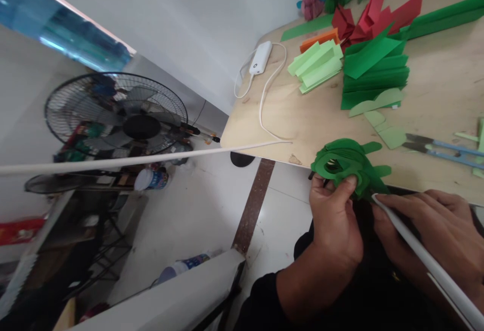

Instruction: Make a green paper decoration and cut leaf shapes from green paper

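My left hand (335, 217) is closed on a stack of dark green paper cut-outs (346, 164), thumb pressed on top, held at the near edge of the wooden table (434, 84). My right hand (434, 230) lies just to the right of the cut-outs, fingers curled along a white stick (427, 260) whose tip touches the green paper. Both forearms wear black sleeves.
On the table lie folded dark green paper (374, 74), light green strips (315, 64), red folded paper (370, 18), blue-handled scissors (442, 147) and a white power bank (260, 59) with its cable. A standing fan (117, 117) is on the floor to the left.
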`<move>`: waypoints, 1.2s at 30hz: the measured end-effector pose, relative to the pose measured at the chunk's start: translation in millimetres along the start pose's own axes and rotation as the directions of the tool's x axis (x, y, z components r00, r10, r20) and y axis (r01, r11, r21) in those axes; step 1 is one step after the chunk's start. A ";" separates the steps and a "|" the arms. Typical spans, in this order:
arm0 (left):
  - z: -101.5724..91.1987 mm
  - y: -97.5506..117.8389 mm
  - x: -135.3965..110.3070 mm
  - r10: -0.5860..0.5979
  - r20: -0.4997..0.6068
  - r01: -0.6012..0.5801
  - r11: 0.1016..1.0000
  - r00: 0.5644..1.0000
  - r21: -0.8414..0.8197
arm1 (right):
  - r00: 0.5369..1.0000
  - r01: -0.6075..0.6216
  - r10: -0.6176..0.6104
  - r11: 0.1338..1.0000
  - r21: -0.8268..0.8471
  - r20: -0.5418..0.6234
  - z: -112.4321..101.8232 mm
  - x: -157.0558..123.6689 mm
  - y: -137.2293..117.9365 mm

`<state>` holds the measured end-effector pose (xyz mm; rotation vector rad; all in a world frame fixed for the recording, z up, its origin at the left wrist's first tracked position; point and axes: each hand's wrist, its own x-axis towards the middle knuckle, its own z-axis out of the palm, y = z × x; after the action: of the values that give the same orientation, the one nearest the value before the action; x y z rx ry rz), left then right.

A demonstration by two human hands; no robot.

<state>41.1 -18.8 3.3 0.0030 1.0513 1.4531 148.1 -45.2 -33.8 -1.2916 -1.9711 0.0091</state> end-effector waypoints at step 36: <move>0.1 1.7 2.3 -0.044 0.005 0.044 0.999 0.999 0.020 | 0.901 -0.432 0.434 0.900 -0.057 0.011 -6.3 11.8 4.8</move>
<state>39.3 -16.6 3.0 -0.0021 1.0558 1.4019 153.3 -36.0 -24.4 -1.7497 -1.6718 0.1912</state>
